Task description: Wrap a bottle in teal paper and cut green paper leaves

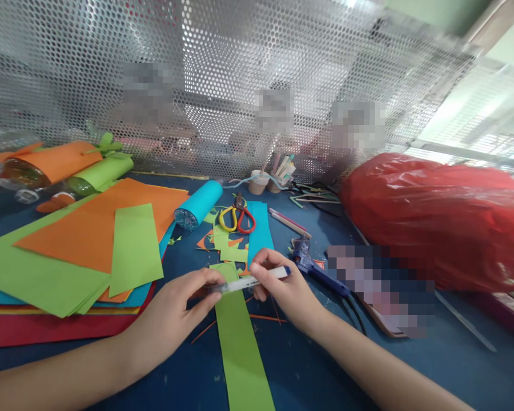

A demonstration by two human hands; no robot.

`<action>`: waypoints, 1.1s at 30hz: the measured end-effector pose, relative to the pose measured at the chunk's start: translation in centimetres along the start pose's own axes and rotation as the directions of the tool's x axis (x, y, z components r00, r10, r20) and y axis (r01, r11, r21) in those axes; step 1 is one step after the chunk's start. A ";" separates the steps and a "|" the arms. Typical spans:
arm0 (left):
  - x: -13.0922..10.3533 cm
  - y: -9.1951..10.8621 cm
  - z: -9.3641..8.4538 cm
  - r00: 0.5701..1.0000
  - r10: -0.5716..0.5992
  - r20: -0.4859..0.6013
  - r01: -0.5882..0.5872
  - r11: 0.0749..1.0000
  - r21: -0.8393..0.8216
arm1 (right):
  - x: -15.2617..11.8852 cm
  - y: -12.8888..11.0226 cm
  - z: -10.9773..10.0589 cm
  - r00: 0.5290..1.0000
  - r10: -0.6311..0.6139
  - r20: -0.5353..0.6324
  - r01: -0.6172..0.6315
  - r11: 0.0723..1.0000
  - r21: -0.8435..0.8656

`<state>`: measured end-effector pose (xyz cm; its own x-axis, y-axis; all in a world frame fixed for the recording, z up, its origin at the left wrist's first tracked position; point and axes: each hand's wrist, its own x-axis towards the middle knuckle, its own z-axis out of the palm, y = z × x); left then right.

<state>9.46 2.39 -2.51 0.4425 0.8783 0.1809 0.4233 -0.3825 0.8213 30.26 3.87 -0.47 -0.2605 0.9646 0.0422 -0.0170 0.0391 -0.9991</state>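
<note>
Between my two hands lies a white marker (244, 283) with a dark blue end at the right. My left hand (184, 299) pinches its clear left end between thumb and fingers. Closed around the other end is my right hand (282, 288). Just below the marker, a long green paper strip (242, 348) runs toward me across the blue table (180, 377). Beyond the hands are scissors (237, 220) with yellow and red handles, green paper scraps (233, 253) and a blue paper strip (259, 222).
Stacked coloured paper (68, 245) covers the left side, with paper-wrapped bottles (64, 162) behind. A blue paper roll (199, 204) stands farther in. At right are a glue gun (321, 274) and a big red plastic bag (437, 217). Cups with markers (278, 177) stand by the perforated metal screen (223, 68).
</note>
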 end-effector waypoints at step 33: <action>0.2 0.1 -0.5 0.979 -0.088 -0.186 0.076 0.994 -0.073 | 0.1 0.1 -0.1 0.997 0.048 0.062 -0.052 0.996 0.067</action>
<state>9.21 2.65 -2.13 0.2489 0.9466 0.2050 0.3964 -0.2927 0.8702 30.30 3.94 -0.61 -0.3204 0.9473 -0.0058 -0.0680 -0.0291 -0.9973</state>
